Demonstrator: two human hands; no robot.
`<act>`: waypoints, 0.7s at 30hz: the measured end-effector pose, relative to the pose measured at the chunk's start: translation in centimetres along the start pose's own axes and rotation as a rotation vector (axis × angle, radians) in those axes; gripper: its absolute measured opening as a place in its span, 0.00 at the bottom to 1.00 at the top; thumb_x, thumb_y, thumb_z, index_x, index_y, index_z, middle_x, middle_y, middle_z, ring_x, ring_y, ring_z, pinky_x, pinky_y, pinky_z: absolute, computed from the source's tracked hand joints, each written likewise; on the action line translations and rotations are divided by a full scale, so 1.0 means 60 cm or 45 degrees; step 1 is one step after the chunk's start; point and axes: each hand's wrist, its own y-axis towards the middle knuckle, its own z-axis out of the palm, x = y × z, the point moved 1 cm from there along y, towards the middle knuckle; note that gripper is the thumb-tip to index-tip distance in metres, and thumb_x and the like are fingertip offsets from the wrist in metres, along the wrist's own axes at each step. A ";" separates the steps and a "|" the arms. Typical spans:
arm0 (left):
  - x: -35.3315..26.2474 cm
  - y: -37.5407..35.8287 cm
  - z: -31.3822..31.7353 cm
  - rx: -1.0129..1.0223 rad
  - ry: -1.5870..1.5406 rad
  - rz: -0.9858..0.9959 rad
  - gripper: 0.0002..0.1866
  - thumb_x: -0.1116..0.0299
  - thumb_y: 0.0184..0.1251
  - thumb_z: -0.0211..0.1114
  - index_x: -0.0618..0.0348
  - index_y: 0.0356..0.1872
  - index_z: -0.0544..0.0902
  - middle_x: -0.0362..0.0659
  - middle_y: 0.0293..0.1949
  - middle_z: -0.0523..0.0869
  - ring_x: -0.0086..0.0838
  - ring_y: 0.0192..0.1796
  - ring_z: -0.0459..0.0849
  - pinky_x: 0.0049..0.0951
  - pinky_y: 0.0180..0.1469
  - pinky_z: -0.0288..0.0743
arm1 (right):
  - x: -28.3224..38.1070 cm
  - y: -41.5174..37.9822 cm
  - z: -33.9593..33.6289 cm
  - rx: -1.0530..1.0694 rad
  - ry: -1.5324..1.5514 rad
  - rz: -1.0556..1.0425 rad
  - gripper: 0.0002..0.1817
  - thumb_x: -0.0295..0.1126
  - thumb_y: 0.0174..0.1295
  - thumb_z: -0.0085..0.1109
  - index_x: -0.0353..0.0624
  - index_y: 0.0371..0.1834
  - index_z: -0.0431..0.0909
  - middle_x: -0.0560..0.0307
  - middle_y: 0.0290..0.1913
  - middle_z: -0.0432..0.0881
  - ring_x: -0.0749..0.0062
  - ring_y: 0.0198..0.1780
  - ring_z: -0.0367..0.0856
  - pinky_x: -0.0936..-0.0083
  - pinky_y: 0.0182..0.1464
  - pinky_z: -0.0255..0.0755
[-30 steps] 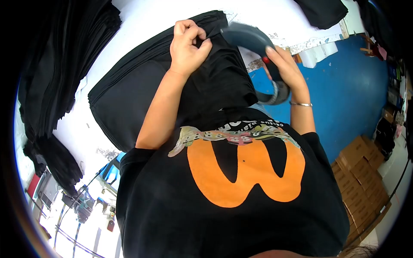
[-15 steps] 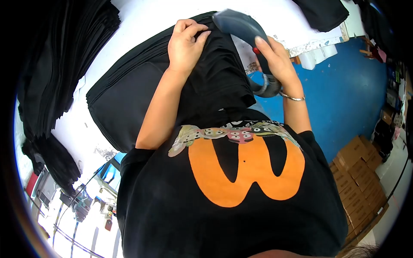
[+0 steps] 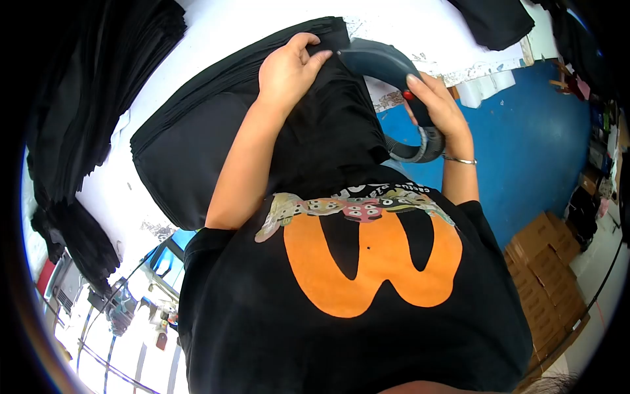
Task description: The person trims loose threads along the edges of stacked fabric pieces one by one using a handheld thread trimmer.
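A stack of black garments (image 3: 197,141) lies on the white table in front of me. My left hand (image 3: 289,71) is at the upper part of the stack, thumb and forefinger curled toward the cloth; whether it pinches a layer is too small to tell. My right hand (image 3: 441,108) is wrapped round the handle of a dark handheld tool (image 3: 380,62) with a red button and a ribbed hose. The tool's head reaches the right edge of the stack, close to my left fingertips.
More black cloth piles (image 3: 72,98) lie on the white table (image 3: 108,190) at the left, and another black piece (image 3: 495,23) is at the top right. Cardboard boxes (image 3: 548,282) stand on the blue floor (image 3: 525,144) at the right.
The tool and my right hand have moved down and to the right, uncovering the stack's top corner. My left hand has shifted slightly right, its thumb and forefinger a little farther apart.
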 end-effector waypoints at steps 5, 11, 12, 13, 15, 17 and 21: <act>-0.012 -0.017 0.015 -0.302 0.154 0.277 0.18 0.61 0.60 0.80 0.52 0.48 0.87 0.40 0.48 0.85 0.36 0.44 0.87 0.34 0.45 0.83 | 0.024 0.014 0.044 -0.223 -0.025 -0.031 0.25 0.56 0.75 0.56 0.41 0.37 0.77 0.61 0.22 0.77 0.80 0.20 0.73 0.80 0.24 0.67; 0.013 -0.021 0.036 -0.453 0.021 0.327 0.15 0.67 0.56 0.82 0.55 0.42 0.87 0.40 0.44 0.85 0.33 0.38 0.85 0.30 0.40 0.81 | 0.031 -0.014 0.021 -0.117 -0.351 -0.060 0.32 0.61 0.72 0.57 0.36 0.34 0.80 0.59 0.19 0.76 0.75 0.21 0.77 0.75 0.27 0.71; 0.017 -0.017 0.040 -0.526 -0.080 0.372 0.14 0.72 0.53 0.83 0.58 0.38 0.87 0.39 0.40 0.85 0.28 0.34 0.82 0.26 0.37 0.77 | 0.049 -0.008 0.040 -0.215 -0.402 -0.067 0.32 0.59 0.72 0.57 0.34 0.36 0.81 0.57 0.20 0.76 0.73 0.21 0.78 0.73 0.27 0.72; 0.021 -0.017 0.045 -0.525 -0.077 0.375 0.14 0.72 0.53 0.83 0.58 0.38 0.87 0.39 0.40 0.85 0.28 0.34 0.82 0.26 0.37 0.77 | 0.047 0.000 0.052 -0.217 -0.397 -0.069 0.32 0.59 0.72 0.57 0.34 0.36 0.81 0.57 0.20 0.76 0.73 0.21 0.78 0.73 0.27 0.72; 0.023 -0.016 0.041 -0.581 -0.229 0.435 0.13 0.76 0.53 0.82 0.59 0.37 0.86 0.38 0.38 0.85 0.25 0.32 0.78 0.24 0.36 0.75 | 0.042 0.019 0.067 -0.384 -0.516 -0.360 0.31 0.59 0.72 0.58 0.33 0.38 0.81 0.56 0.20 0.76 0.71 0.22 0.79 0.72 0.28 0.72; 0.021 -0.021 0.032 -0.531 -0.237 0.377 0.12 0.76 0.54 0.81 0.59 0.37 0.86 0.38 0.38 0.85 0.25 0.32 0.77 0.24 0.35 0.74 | 0.037 -0.003 0.044 -0.337 -0.501 -0.360 0.32 0.60 0.72 0.58 0.34 0.38 0.82 0.57 0.20 0.76 0.72 0.21 0.78 0.73 0.27 0.72; 0.010 -0.031 0.017 -0.401 -0.171 0.417 0.08 0.75 0.57 0.79 0.58 0.36 0.87 0.39 0.34 0.87 0.27 0.32 0.78 0.26 0.35 0.74 | 0.028 -0.031 0.016 -0.042 -0.287 -0.049 0.31 0.60 0.72 0.58 0.36 0.37 0.81 0.62 0.19 0.74 0.79 0.20 0.75 0.77 0.26 0.70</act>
